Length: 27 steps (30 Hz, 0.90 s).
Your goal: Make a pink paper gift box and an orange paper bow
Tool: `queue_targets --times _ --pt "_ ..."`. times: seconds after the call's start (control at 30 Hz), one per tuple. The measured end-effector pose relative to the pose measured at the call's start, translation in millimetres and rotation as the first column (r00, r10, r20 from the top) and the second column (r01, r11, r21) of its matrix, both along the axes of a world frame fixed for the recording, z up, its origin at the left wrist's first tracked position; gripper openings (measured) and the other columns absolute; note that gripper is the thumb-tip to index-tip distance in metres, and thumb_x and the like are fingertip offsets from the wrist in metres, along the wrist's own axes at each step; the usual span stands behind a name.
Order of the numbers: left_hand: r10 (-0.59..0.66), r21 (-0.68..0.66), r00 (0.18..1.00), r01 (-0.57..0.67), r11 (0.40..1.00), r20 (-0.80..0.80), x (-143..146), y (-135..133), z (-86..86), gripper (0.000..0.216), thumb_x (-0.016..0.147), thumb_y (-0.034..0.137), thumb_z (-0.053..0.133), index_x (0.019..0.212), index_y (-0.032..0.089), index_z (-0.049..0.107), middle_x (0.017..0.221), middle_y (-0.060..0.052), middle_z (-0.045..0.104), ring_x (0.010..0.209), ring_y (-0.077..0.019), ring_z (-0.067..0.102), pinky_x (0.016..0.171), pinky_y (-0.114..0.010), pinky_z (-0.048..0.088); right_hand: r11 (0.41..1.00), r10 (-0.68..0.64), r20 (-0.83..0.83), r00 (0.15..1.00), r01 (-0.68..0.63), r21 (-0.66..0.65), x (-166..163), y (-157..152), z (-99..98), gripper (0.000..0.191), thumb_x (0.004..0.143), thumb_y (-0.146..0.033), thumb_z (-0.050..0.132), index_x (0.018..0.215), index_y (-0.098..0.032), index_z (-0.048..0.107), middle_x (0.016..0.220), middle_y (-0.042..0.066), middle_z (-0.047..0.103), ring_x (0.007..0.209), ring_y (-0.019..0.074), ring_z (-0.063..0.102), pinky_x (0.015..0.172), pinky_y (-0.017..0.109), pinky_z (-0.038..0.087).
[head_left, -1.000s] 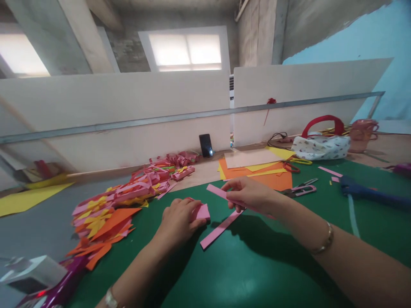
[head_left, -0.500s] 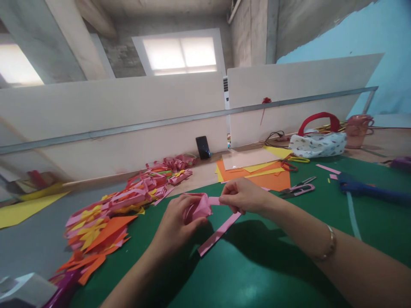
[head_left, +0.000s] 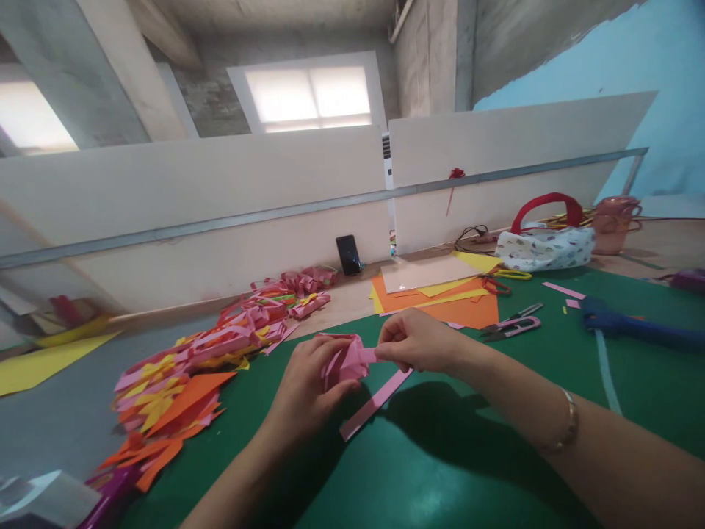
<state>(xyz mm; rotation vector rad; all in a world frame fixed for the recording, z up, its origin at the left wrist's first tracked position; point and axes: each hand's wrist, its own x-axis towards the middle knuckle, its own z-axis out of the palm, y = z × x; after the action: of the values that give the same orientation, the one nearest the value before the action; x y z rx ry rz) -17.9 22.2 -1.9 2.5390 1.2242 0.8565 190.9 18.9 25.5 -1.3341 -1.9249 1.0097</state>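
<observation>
My left hand (head_left: 309,378) is closed around a folded pink paper piece (head_left: 346,361), its thumb along the near side. From the right side of that piece sticks out a short pink paper strip (head_left: 368,355). The fingertips of my right hand (head_left: 410,342) pinch the free end of this strip. Below both hands, a longer pink paper strip (head_left: 374,405) lies slantwise on the green mat (head_left: 440,470). How the short strip joins the folded piece inside my left hand is hidden.
A heap of pink, yellow and orange paper pieces (head_left: 192,360) lies at left. Orange and yellow sheets (head_left: 468,312), thread snips (head_left: 512,328) and scissors (head_left: 496,285) are beyond my right hand. A blue tool (head_left: 633,323) lies at right; a phone (head_left: 348,255) leans at the back.
The folded pink paper has shifted slightly right, closer to my right fingertips. Less of the short strip shows between the hands. Both hands keep their hold.
</observation>
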Motion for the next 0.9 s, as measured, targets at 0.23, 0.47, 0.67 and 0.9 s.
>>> queue_targets --times 0.23,0.47,0.67,0.9 --pt "0.031 0.045 0.997 -0.028 0.999 -0.067 5.3 -5.0 -0.5 0.044 0.069 0.03 0.071 0.111 0.02 0.061 0.112 -0.008 0.061 0.104 -0.0273 0.051 0.089 -0.043 0.039 0.999 0.046 0.055 0.997 -0.046 0.003 -3.3 -6.4 0.2 0.008 0.069 -0.018 0.056 0.061 -0.016 0.058 0.049 -0.004 0.051 0.046 0.0089 0.05 0.044 0.018 0.038" --pt "0.148 -0.046 0.986 -0.152 0.987 -0.075 10.7 -6.7 0.3 0.04 0.061 0.03 0.075 0.098 0.02 0.064 0.102 -0.006 0.063 0.095 -0.0265 0.054 0.083 -0.041 0.042 0.994 0.075 0.116 0.99 -0.084 0.075 -7.6 -7.0 -4.4 0.008 0.071 -0.017 0.059 0.063 -0.015 0.06 0.05 -0.005 0.05 0.045 0.0078 0.046 0.041 0.018 0.03" --pt "0.185 -0.101 0.983 -0.184 0.978 0.009 8.5 -8.8 6.6 0.027 0.062 0.032 0.073 0.082 0.02 0.058 0.091 -0.004 0.068 0.079 -0.0218 0.06 0.068 -0.032 0.044 0.967 0.07 0.185 0.98 -0.112 0.228 -13.7 -8.1 -10.8 0.01 0.076 -0.021 0.063 0.068 -0.016 0.067 0.053 -0.005 0.049 0.053 0.0083 0.043 0.047 0.019 0.028" --pt "0.212 -0.115 0.976 -0.215 0.97 -0.044 11.3 -17.2 12.6 0.015 0.064 0.024 0.068 0.067 0.022 0.053 0.067 0.003 0.067 0.063 -0.0177 0.06 0.058 -0.027 0.039 0.938 0.044 0.265 0.963 -0.131 0.32 -16.6 -9.6 -12.6 0.011 0.074 -0.013 0.062 0.07 -0.018 0.071 0.054 -0.005 0.05 0.054 0.009 0.042 0.049 0.02 0.026"
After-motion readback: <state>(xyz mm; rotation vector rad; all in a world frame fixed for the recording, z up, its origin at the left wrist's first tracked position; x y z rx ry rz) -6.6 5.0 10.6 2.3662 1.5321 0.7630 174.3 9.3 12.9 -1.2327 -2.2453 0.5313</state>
